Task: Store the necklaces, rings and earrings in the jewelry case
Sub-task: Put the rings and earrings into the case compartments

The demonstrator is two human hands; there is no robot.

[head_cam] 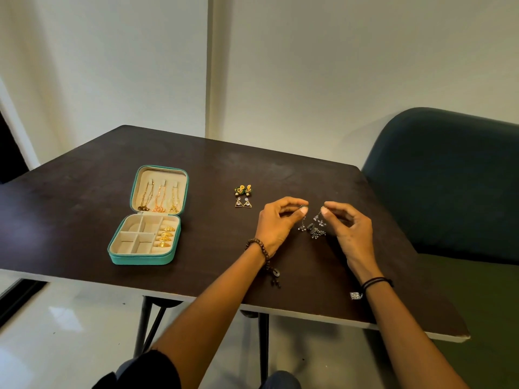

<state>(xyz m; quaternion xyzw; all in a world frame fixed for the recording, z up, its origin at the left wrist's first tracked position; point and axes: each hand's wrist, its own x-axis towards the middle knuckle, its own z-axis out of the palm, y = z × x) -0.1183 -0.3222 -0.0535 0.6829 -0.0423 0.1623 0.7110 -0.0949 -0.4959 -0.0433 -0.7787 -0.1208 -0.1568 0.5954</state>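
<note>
From the head view, a teal jewelry case [140, 259] lies open on the left part of the dark worktop [84, 206], its lid laid back flat away from the person. Three necklaces [160, 199] hang side by side in the cream lining of the lid, their pendants gathered at the hinge end. In the tray, four gold rings [165, 236] sit one behind another in the right-hand column; the square compartments to their left hold nothing that can be made out. Near the middle of the worktop, well apart from the case, lies a pair of yellow and green earrings [243, 189], and just in front of them a pair of triangle earrings [243, 203]. To the right, the left hand [276, 223] and the right hand [348, 228] are raised close together, each pinching between thumb and forefinger the top of the dark dangling earrings [313, 230], whose lower parts hang bunched between the two hands; whether they touch the worktop cannot be told. A beaded bracelet [258, 248] circles the left wrist and black bands [376, 282] the right. A small silvery piece [356, 295] lies on the worktop just beside the right wrist. A dark green chair [449, 178] stands to the right.
</note>
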